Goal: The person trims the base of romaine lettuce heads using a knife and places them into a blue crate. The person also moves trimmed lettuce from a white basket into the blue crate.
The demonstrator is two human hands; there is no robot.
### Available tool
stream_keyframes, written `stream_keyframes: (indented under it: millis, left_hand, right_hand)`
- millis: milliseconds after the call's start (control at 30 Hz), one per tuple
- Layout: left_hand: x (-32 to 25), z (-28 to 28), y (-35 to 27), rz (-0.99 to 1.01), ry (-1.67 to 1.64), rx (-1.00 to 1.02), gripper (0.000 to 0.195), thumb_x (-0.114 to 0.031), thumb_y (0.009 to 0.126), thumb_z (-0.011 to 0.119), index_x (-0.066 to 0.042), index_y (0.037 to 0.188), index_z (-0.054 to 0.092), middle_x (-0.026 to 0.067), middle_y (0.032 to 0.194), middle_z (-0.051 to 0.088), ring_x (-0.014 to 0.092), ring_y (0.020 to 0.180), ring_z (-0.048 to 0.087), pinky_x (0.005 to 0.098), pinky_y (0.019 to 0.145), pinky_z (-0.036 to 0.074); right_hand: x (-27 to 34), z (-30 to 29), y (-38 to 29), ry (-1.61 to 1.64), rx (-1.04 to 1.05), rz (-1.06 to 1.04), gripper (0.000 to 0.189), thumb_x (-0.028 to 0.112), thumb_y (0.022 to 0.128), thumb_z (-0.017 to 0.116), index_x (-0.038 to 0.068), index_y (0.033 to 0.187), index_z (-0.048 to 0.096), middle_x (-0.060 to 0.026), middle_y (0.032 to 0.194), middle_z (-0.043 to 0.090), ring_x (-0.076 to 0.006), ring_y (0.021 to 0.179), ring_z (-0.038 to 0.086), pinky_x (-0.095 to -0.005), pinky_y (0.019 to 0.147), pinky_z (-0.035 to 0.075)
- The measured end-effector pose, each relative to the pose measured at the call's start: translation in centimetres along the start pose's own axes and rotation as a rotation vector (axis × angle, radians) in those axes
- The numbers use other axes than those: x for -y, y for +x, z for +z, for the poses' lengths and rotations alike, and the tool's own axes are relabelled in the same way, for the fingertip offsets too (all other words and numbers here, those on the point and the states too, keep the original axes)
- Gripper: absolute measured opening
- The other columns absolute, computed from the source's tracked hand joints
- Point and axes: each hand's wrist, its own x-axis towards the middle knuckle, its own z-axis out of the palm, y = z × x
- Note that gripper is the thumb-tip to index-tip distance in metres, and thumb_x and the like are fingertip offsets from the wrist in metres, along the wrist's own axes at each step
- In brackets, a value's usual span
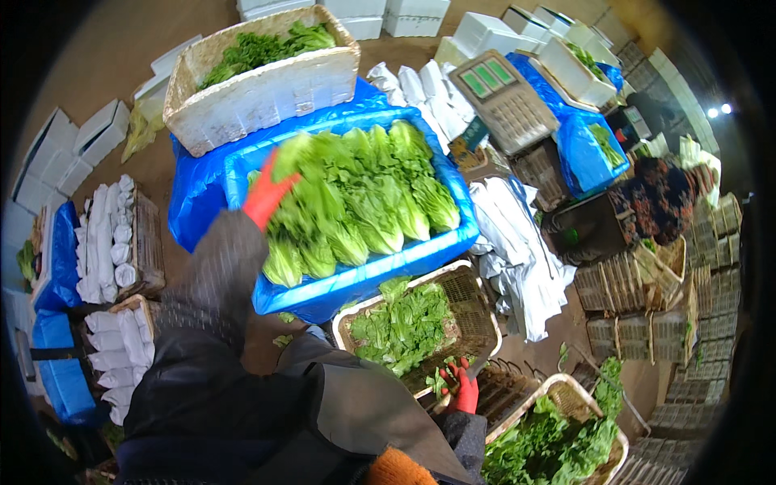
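Observation:
My left hand, in a red glove, grips a blurred head of leafy lettuce at the left end of a blue-lined bin. Rows of romaine-like lettuce heads fill that bin, pale stem ends towards me along the near side. My right hand, also red-gloved, is low over the near edge of a plastic crate holding loose leaves. Its fingers are closed around what looks like a knife; the glove hides part of it.
A worn foam box of greens stands behind the bin. To the right are a weighing scale and white wrapped bundles. A crate of leafy heads is at lower right. Another person bends beside stacked crates.

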Motion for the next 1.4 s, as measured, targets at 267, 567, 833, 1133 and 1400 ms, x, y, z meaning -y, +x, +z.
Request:
stream_keyframes:
  millis: [267, 567, 833, 1133, 1400]
  left_hand:
    - [10.1, 4.1, 9.1, -0.205, 0.577, -0.416, 0.092, -0.026, 0.082, 0.067, -0.017, 0.148, 0.004, 0.0286, 0.132, 0.044, 0.042, 0.111, 0.053, 0.0435, 0.093, 0.043]
    - [11.8, 0.4, 8.8, 0.007, 0.320, -0.200, 0.084, -0.019, 0.087, 0.062, -0.014, 0.148, 0.004, 0.0295, 0.130, 0.047, 0.041, 0.109, 0.055, 0.0415, 0.089, 0.044]
    - [7.6, -0.1, 10.0, -0.180, 0.800, -0.080, 0.083, -0.040, 0.086, 0.061, -0.010, 0.147, 0.013, 0.0265, 0.135, 0.042, 0.042, 0.111, 0.052, 0.0446, 0.090, 0.044]
    - [2.6, 2.1, 13.7, 0.811, 0.902, 0.191, 0.058, -0.036, 0.084, 0.061, -0.016, 0.136, 0.044, 0.0077, 0.142, 0.041, 0.033, 0.133, 0.033, 0.0536, 0.109, 0.021]
    - [9.4, 4.2, 14.3, 0.860, 0.885, 0.387, 0.016, -0.015, 0.080, 0.059, -0.009, 0.095, 0.058, 0.0064, 0.135, 0.049, 0.033, 0.130, 0.036, 0.0562, 0.110, 0.018]
  right_hand:
    - [0.2, 2.1, 1.6, -0.033, -0.063, 0.171, 0.038, 0.026, 0.094, 0.054, 0.013, 0.130, 0.049, -0.0122, 0.115, 0.062, -0.0217, 0.088, 0.066, -0.0280, 0.053, 0.047]
    - [1.2, 8.2, 3.6, -0.088, -0.015, 0.250, 0.039, 0.027, 0.093, 0.054, 0.015, 0.130, 0.049, -0.0100, 0.118, 0.060, -0.0223, 0.093, 0.065, -0.0275, 0.053, 0.047]
    - [3.7, 13.3, 5.0, -0.171, 0.050, 0.215, 0.041, 0.015, 0.091, 0.058, 0.010, 0.130, 0.048, -0.0097, 0.115, 0.062, -0.0198, 0.084, 0.067, -0.0252, 0.048, 0.046]
    - [3.0, 11.7, 3.0, -0.255, 0.042, 0.164, 0.047, 0.002, 0.088, 0.055, 0.005, 0.133, 0.044, -0.0076, 0.120, 0.060, -0.0194, 0.078, 0.067, -0.0253, 0.047, 0.046]
    - [7.3, 23.5, 5.9, -0.205, 0.456, 0.092, 0.050, -0.005, 0.090, 0.046, -0.001, 0.139, 0.033, -0.0127, 0.130, 0.052, -0.0221, 0.110, 0.056, -0.0313, 0.080, 0.048]
